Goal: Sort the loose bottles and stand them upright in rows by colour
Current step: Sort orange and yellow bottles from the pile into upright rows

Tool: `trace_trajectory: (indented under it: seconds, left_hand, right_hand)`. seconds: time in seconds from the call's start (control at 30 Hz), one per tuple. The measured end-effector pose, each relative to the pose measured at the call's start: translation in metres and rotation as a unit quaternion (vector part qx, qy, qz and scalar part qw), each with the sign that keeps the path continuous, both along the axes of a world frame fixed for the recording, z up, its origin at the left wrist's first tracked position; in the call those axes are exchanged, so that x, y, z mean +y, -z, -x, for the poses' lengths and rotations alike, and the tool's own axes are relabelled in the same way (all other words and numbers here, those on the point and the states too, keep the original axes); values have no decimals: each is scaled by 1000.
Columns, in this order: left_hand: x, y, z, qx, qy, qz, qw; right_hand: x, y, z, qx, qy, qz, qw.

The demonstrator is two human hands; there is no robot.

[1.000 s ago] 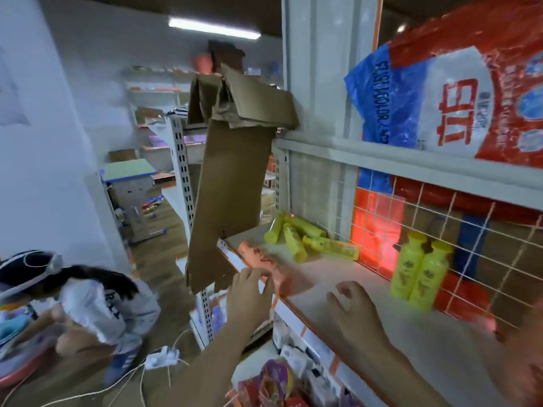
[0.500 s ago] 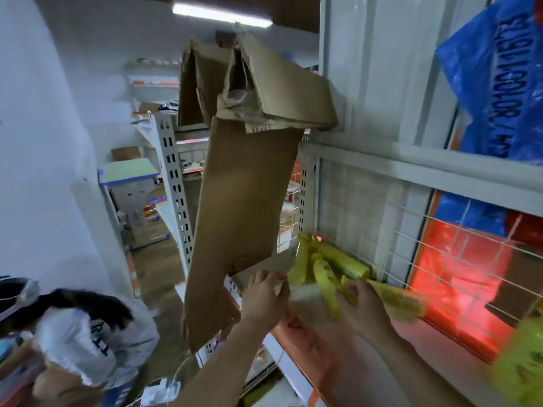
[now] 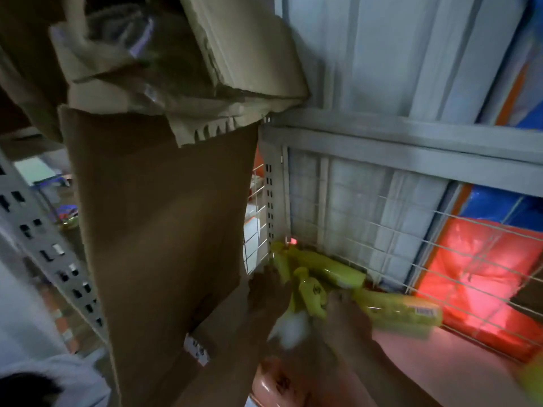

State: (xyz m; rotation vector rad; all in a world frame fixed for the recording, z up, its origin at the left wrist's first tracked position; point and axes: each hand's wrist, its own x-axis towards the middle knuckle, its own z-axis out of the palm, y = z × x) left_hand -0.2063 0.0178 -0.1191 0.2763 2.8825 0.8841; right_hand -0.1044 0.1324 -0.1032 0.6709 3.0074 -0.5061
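Several yellow bottles lie on their sides in the back left corner of the shelf (image 3: 458, 368). One lies along the wire back (image 3: 329, 270), one to the right (image 3: 402, 311), and one in the middle (image 3: 311, 295) between my hands. My left hand (image 3: 269, 292) reaches to the left side of that middle bottle. My right hand (image 3: 348, 317) touches its right side. Motion blur hides how the fingers lie. A white smear (image 3: 289, 331) sits below the bottle between my wrists. An orange bottle (image 3: 277, 386) lies at the shelf's front edge under my arms.
A tall brown cardboard sheet (image 3: 164, 230) hangs just left of my left hand, with a torn carton (image 3: 205, 60) above it. A wire grid (image 3: 382, 230) backs the shelf, with red and blue packaging (image 3: 470, 268) behind. A person in white (image 3: 53, 383) crouches at lower left.
The view has closed in on the shelf corner. Both hands went from the shelf's front edge and the orange bottle to the lying yellow bottles.
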Motion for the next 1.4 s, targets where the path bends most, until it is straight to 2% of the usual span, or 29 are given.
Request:
trace_trajectory:
  seconds: [0.1,0.2,0.27,0.37,0.43,0.5,0.6,0.67,0.73,0.93,1.03,1.13,1.4]
  left_hand:
    - [8,6,10,-60,-26,-65,996]
    - [11,11,22,-116,-28,-54,991]
    - [11,11,24,-115,-38,-68,990]
    - [8,5,11,-58,-63,-131,988]
    - [7,-4,0,-28,-63,-194,979]
    - [11,-16,-12,-22,-39,-272,961]
    - [34,-38,-35,21,16,-360,933]
    - [57,-52,-59,34,56,-403,913]
    - [83,-59,-85,19,99,-433,896]
    - [143,-61,-194,-62,208,-438,872]
    - [167,-57,-245,-63,259,-410,872]
    - [186,-55,-283,-64,261,-385,883]
    - [215,-42,-298,-40,268,-400,875]
  right_hand:
    - [-9,0,8,-29,35,-23,999]
    - [-9,-1,12,-40,46,-43,997]
    - [-4,-4,14,-48,51,-16,997]
    - [5,-6,11,-51,86,75,992]
    - [7,-8,3,-6,105,128,986]
    - [9,-15,-7,76,131,179,972]
    - [18,-37,-27,232,158,243,928]
    - [30,-55,-49,304,168,255,902]
    - [44,-69,-80,335,181,239,893]
    - [90,-75,-202,358,294,171,870]
    - [111,-74,-257,366,320,169,857]
    - [132,-67,-297,375,318,174,853]
    - [192,-41,-308,399,285,241,837]
